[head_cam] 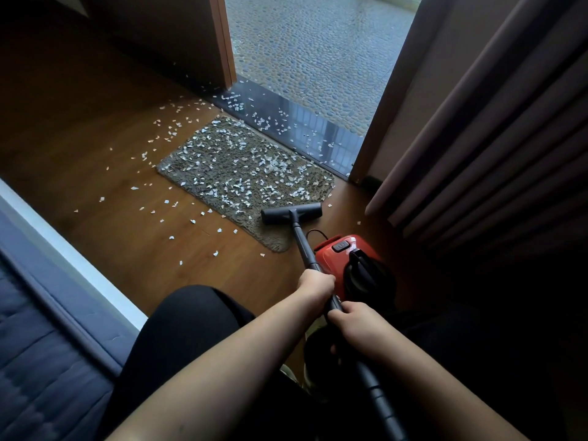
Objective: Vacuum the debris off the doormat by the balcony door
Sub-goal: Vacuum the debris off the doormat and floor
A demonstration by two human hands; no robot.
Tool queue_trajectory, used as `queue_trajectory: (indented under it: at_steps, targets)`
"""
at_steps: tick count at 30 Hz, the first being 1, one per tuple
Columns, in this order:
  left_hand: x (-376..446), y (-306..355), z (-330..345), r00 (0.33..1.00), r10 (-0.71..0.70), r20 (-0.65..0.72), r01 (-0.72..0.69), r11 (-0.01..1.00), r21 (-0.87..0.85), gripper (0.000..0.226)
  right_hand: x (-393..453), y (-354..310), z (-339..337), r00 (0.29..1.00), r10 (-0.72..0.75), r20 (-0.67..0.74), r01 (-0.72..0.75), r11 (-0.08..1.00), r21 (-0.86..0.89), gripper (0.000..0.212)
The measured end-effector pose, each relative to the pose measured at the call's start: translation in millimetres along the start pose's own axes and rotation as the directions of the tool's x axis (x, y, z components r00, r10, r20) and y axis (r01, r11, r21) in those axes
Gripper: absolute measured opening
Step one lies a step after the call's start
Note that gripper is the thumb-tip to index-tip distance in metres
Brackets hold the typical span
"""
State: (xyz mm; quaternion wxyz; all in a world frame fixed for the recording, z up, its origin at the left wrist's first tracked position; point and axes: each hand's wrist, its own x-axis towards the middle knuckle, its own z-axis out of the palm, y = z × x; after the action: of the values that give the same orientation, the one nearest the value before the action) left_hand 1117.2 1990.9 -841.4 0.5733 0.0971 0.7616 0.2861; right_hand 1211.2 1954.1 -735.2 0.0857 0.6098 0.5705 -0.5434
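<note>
Right, both hands are on the vacuum wand (305,249): left hand (316,284) wraps the dark tube further along, right hand (356,326) grips it nearer the body, where the tube meets the ribbed hose (378,396). Fingers of both curl round the tube. Floor head (291,213) sits on the near right part of the doormat (245,173), close to its near edge. The doormat is a shaggy grey-brown rectangle on the wood floor (95,138), just beside the dark door threshold (305,128). Pale debris flakes (222,160) cover most of the mat; more lie scattered on the floor left of and nearer than it, and on the threshold. The mat strip nearer than the floor head looks mostly free of flakes. Red vacuum body (343,253) stands on the floor right of the wand, near the mat's near corner. Pebbled balcony surface (318,58) beyond the open door. Curtain (477,138) hangs at right. Blue quilted bedding (38,361) at near left. Person's knee in dark fabric (184,329) sits under the left forearm.
</note>
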Motion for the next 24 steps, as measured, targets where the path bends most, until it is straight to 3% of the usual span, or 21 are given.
queue_trajectory:
  at_steps: [10, 16, 21, 24]
  targets:
    - [19, 22, -2, 0.998, 0.018, -0.068, -0.018, 1.0, 0.002, 0.032, 29, -11, -5, 1.0, 0.004, -0.019, -0.003, 0.998, 0.067, 0.019]
    - [52, 30, 7, 0.995, 0.027, -0.097, -0.029, 0.999, -0.026, 0.041, 44, -17, -12, 1.0, 0.022, 0.011, -0.024, 0.968, 0.248, 0.016]
    - [61, 37, 12, 0.994, 0.016, -0.106, -0.021, 0.999, -0.045, 0.047, 57, -19, -17, 0.999, 0.035, 0.01, -0.036, 0.973, 0.23, 0.017]
    - [48, 49, 6, 0.992, 0.021, -0.125, -0.025, 0.999, -0.034, 0.04, 64, -23, -20, 1.0, 0.027, 0.011, -0.029, 0.979, 0.201, 0.017]
